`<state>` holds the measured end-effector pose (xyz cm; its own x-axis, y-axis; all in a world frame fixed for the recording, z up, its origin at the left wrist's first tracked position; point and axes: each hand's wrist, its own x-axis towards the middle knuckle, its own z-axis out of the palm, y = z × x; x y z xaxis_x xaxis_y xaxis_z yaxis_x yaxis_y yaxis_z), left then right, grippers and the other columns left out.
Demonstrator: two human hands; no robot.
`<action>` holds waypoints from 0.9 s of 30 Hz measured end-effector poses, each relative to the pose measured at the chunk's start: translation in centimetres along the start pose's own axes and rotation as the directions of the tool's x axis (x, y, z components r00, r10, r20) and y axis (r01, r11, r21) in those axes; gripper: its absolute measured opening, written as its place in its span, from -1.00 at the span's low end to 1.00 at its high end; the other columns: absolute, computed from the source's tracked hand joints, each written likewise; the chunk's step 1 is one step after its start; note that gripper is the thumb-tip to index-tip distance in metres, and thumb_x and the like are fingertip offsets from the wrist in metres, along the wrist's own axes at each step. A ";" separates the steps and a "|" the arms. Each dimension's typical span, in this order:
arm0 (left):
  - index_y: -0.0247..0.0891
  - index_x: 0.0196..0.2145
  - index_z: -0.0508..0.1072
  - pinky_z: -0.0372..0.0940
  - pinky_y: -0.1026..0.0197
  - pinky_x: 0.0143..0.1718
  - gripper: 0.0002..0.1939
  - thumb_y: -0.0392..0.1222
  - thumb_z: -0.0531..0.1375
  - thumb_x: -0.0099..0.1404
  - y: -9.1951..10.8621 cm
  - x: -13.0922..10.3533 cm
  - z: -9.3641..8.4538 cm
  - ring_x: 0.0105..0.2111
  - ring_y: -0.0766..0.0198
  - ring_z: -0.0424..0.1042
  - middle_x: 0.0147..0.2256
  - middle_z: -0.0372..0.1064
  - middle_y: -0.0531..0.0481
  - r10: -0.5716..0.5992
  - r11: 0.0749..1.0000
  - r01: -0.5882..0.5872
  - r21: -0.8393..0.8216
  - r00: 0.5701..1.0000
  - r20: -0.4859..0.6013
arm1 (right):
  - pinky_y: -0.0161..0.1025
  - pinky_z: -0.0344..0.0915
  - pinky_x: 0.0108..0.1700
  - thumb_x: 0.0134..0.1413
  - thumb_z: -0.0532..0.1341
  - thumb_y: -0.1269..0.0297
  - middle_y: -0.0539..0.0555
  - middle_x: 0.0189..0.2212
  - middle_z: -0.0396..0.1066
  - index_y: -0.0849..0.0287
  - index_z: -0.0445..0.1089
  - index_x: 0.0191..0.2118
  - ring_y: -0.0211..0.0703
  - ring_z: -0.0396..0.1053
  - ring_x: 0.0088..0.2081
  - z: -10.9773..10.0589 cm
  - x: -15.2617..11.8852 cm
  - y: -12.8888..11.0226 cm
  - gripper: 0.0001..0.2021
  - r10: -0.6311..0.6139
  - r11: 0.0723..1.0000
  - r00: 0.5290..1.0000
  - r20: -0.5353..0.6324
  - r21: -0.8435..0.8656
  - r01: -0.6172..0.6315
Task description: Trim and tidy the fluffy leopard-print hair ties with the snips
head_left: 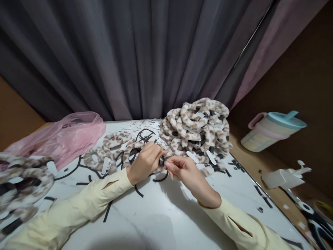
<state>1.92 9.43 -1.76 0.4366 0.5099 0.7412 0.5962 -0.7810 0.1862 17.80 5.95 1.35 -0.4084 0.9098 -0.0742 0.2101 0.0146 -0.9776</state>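
My left hand point(147, 159) is closed round a fluffy brown-and-white spotted loop point(130, 152), whose furry tube curves out to the left of the fingers. Close beside it, my right hand point(182, 170) pinches with thumb and forefinger at a small dark part point(161, 160) of the loop; what exactly lies between those fingertips is too small to make out. Just behind the right hand rises a pile of similar spotted loops point(195, 121) with black gathered bands and white tabs. More loops point(104, 156) lie left of my left hand.
Black cord strips point(108, 211) and small metal bits point(140, 126) are scattered on the white table point(145, 222). A pink plastic bag point(80, 132) and further loops point(39, 180) lie left. On the right are a lidded cup point(270, 133), a white bottle point(283, 178) and scissors point(309, 211).
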 end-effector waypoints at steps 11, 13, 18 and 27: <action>-0.27 -0.47 0.21 0.12 0.24 -0.37 -0.75 -0.30 -0.09 0.36 0.4 0.2 -0.5 -0.45 0.29 0.16 -0.50 0.20 0.00 -0.034 0.992 0.058 -0.108 0.977 0.210 | -0.39 -0.02 -0.52 0.09 0.07 0.41 -0.10 -0.68 0.13 0.21 0.18 -0.57 -0.35 0.08 -0.60 -1.1 -0.1 -0.4 -0.78 -0.212 0.838 0.975 0.074 -0.499 0.220; -0.27 -0.47 0.20 0.12 0.25 -0.37 -0.75 -0.28 -0.09 0.36 0.7 0.3 -0.8 -0.46 0.29 0.16 -0.50 0.21 0.01 -0.067 0.982 0.108 -0.158 0.968 0.243 | -0.37 0.01 -0.48 0.08 0.09 0.46 -0.05 -0.60 0.23 0.22 0.26 -0.47 -0.30 0.16 -0.54 -1.6 -0.1 -0.3 -0.87 -0.321 0.724 0.943 0.087 -0.619 0.304; -0.26 -0.39 0.25 0.11 0.29 -0.37 -0.78 -0.23 -0.10 0.37 1.7 0.7 -1.7 -0.43 0.31 0.23 -0.45 0.24 0.01 -0.178 0.916 0.281 -0.285 0.924 0.340 | -0.35 0.08 -0.43 0.12 0.00 0.51 0.06 -0.50 0.28 0.25 0.34 -0.40 -0.24 0.23 -0.46 -2.8 0.0 -0.4 -0.79 -0.488 0.580 0.868 0.088 -0.711 0.398; -0.21 -0.23 0.16 0.14 0.34 -0.46 -0.92 -0.20 -0.03 0.32 2.7 1.0 -3.1 -0.54 0.36 0.27 -0.48 0.29 0.10 -0.190 0.815 0.387 -0.431 0.882 0.432 | -0.37 0.02 -0.53 0.06 0.15 0.24 -0.04 -0.63 0.22 0.24 0.38 -0.56 -0.34 0.11 -0.58 -3.8 0.9 -0.8 -0.75 -0.246 0.924 0.961 0.130 -0.269 0.273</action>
<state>1.95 6.72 1.49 0.5630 0.7535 0.3394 0.3646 -0.5950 0.7163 20.60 8.33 2.85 -0.5590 0.8167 0.1434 0.3217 0.3730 -0.8703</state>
